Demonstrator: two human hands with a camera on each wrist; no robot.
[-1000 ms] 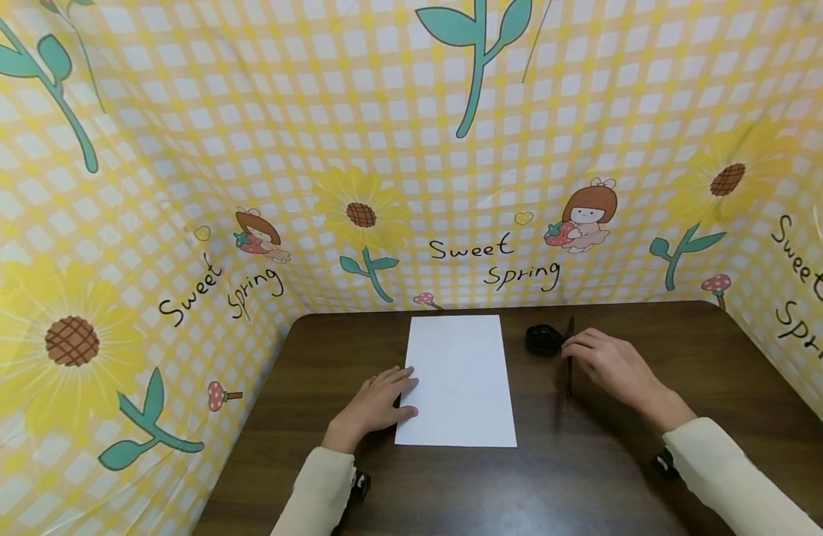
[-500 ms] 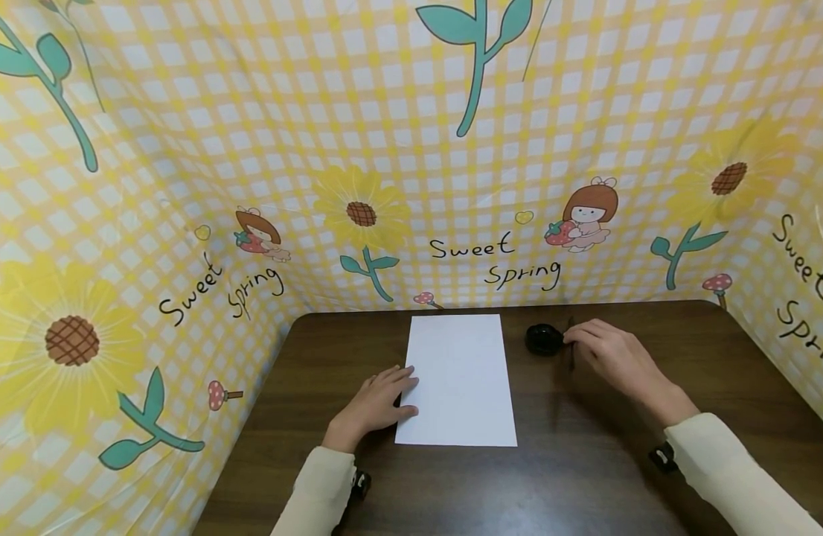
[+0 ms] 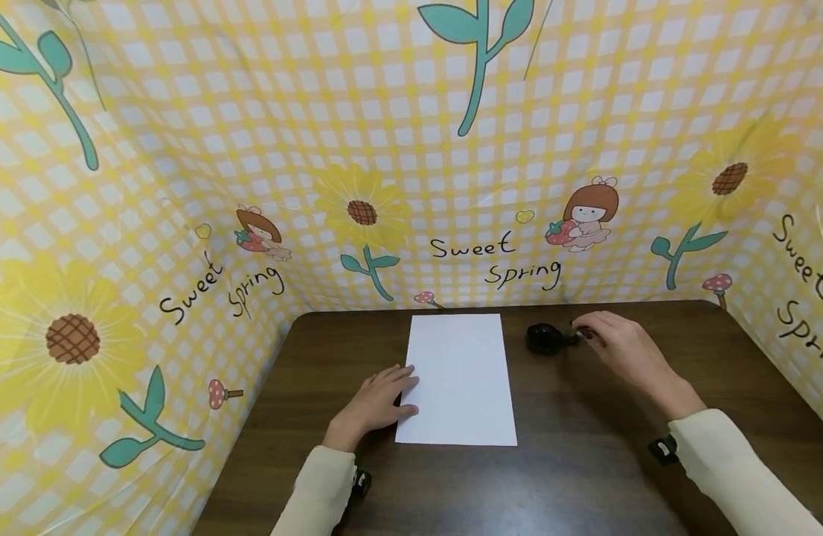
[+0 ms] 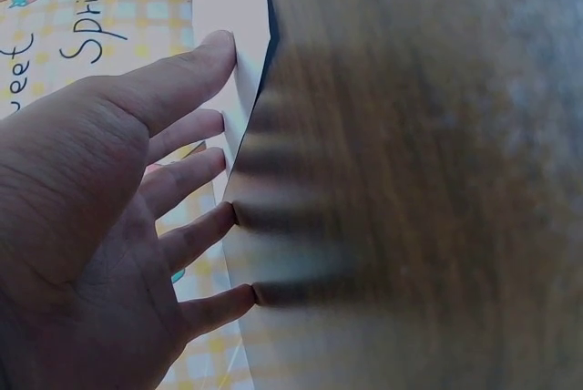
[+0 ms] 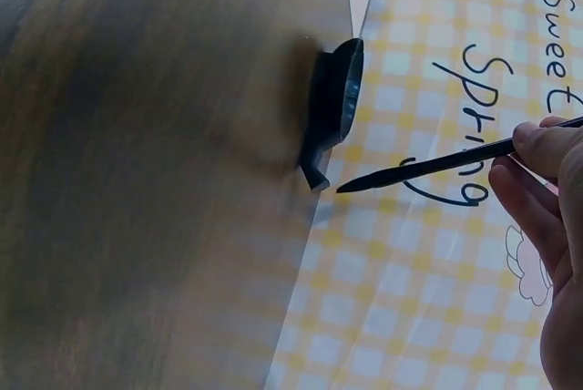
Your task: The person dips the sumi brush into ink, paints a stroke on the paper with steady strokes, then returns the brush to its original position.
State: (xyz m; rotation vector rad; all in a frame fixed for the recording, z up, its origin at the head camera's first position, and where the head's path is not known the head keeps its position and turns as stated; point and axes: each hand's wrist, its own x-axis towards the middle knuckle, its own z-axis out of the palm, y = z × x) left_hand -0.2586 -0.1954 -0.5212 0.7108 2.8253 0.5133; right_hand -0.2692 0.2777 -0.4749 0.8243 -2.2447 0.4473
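Observation:
A white sheet of paper lies on the dark table. My left hand rests on its left edge, fingers spread and fairly straight; the left wrist view shows the fingertips down at the paper and table. Right of the sheet is a small round black dish with a short projecting handle or spout. Between thumb and fingers, my right hand pinches a slender black writing brush. Its pointed tip is close to the dish's projection in the right wrist view; whether they touch I cannot tell. Part of the brush is hidden by the hand.
The brown wooden table ends at the back against a yellow checked cloth printed with flowers and lettering. This cloth hangs on the left and right too. Dark bands with small devices sit at both wrists.
My right hand has shifted slightly back and to the right. The brush, earlier seen lengthwise beside the dish, has turned so that its tip end points toward the dish. My left hand and the paper are still.

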